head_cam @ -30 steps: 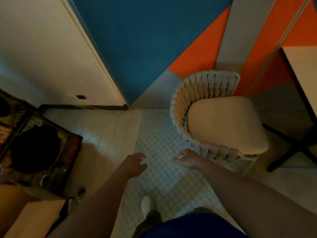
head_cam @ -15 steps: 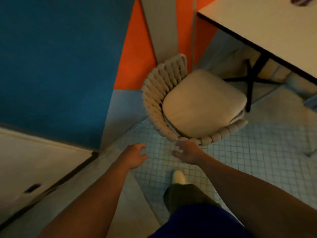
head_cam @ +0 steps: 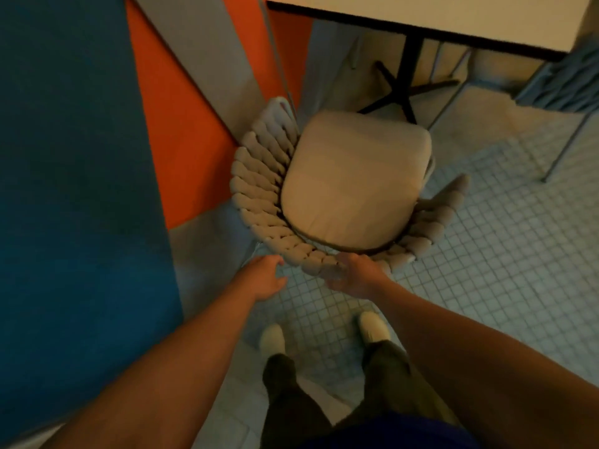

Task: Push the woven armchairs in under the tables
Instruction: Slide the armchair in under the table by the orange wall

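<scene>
A woven armchair [head_cam: 259, 186] with a beige seat cushion [head_cam: 353, 183] stands on the tiled floor, its curved back toward me and its open front facing a white-topped table [head_cam: 453, 17]. Only the cushion's far edge lies near the table's black cross foot [head_cam: 402, 92]. My left hand [head_cam: 264, 278] hovers with loosely curled fingers just short of the back rim's left part and holds nothing. My right hand [head_cam: 355, 273] reaches the rim's middle, fingers spread and blurred at the weave; firm contact is unclear.
A blue, orange and grey painted wall [head_cam: 81, 157] runs close along the chair's left side. A blue-grey chair [head_cam: 560, 85] with thin metal legs stands at the table's right. My two feet [head_cam: 372, 325] stand on the small-tiled floor behind the armchair.
My view has swung right and I have stepped closer, so the armchair's back now faces me. Both hands have moved up to its rim.
</scene>
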Motion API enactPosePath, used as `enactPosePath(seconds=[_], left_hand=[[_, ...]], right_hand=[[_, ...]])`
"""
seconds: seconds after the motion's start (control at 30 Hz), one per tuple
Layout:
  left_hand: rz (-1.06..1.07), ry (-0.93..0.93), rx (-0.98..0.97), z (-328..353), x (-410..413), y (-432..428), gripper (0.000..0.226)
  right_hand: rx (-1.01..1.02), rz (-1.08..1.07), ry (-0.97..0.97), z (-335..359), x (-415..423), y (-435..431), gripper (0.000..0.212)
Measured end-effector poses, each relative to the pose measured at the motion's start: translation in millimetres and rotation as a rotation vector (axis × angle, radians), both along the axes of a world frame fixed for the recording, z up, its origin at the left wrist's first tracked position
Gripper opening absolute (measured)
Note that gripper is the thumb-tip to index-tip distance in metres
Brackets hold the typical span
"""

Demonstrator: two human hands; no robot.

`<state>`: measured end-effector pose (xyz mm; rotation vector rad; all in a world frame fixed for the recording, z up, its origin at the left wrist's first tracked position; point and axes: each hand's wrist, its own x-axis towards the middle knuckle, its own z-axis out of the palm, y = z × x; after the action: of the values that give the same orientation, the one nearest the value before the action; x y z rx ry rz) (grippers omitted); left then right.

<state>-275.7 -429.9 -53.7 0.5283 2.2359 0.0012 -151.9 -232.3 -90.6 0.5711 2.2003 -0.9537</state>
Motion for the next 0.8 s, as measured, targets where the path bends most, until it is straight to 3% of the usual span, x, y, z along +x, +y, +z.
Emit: enactPosePath(seconds=[0.33, 0.5, 0.8], left_hand=[[-0.674, 0.044, 0.052, -67, -109, 5, 0.069], [-0.889, 0.182, 0.091, -96, -155, -2, 0.096], [-1.107, 0.357, 0.151, -119, -180, 18, 0.108]], right_hand=[[0.303, -0.053, -0.132, -47, -44, -57, 0.081], [0.49, -0.111, -0.171, -57, -54, -74, 0.084], [0.595, -0.129, -0.155, -63, -56, -75, 0.081]])
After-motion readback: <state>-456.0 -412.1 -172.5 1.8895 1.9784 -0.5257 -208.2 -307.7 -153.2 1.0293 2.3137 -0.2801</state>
